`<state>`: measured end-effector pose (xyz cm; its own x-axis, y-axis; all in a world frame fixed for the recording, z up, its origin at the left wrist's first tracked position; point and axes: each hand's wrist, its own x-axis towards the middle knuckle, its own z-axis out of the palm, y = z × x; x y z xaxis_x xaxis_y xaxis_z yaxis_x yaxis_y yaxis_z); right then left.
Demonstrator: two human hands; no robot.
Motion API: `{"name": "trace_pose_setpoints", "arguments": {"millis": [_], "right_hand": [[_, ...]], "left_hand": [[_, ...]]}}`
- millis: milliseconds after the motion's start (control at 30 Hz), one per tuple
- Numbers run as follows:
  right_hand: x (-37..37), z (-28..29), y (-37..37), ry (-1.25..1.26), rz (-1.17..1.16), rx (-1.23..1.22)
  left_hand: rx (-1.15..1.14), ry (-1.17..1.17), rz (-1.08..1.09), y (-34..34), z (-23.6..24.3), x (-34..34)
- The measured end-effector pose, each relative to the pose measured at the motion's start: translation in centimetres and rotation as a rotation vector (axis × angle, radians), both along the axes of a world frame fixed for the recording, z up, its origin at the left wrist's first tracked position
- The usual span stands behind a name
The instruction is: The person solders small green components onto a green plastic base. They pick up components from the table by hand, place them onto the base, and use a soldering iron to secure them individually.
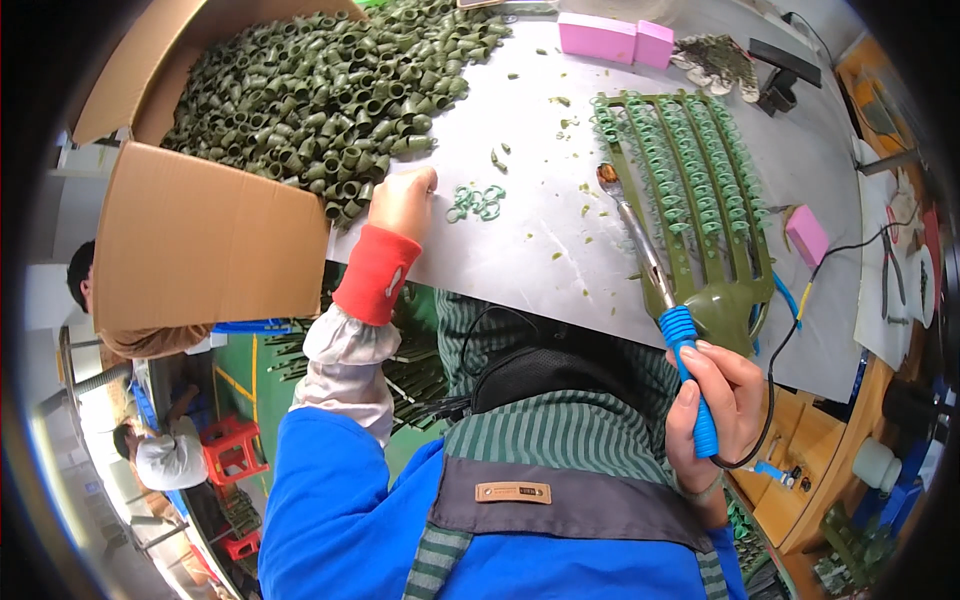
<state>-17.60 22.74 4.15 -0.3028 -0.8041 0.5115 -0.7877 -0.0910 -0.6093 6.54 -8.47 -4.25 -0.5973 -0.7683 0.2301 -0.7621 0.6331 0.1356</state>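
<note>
My right hand [722,400] grips the blue ribbed handle of a soldering iron [690,375]. Its metal shaft points away to a browned tip beside a green pronged plastic rack [722,310]. Rows of light green rings [667,180] line the rack's long prongs. My left hand [400,203], with a red cuff at the wrist, is closed at the near edge of a heap of dark green elbow-shaped tubes [350,100]. What its fingers hold, if anything, is hidden. Just right of it lie several loose green rings [476,203] on the white tabletop [520,260].
An open cardboard box [210,235] stands at the left beside the heap. Pink blocks [597,38], a soiled glove [715,60] and a black stand [782,75] lie at the back. Another pink block [806,236] and pliers [891,265] are at the right; the iron's black cable [770,400] runs there.
</note>
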Motion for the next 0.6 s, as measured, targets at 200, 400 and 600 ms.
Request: {"name": "trace_pose_setpoints", "arguments": {"millis": [200,400,600], "right_hand": [[-0.2,-0.8,-0.4,0.007,-0.055,-0.047],[-0.3,-1.7,-1.2,-0.035,-0.049,-0.051],[-0.8,-2.6,-2.2,-0.078,-0.064,-0.104]], "left_hand": [[0.384,0.504,-0.284,4.1,4.1,-10.0],[0.188,0.514,-0.330,3.4,2.6,-16.0],[0.007,0.468,-0.373,2.4,0.8,-17.9]]}}
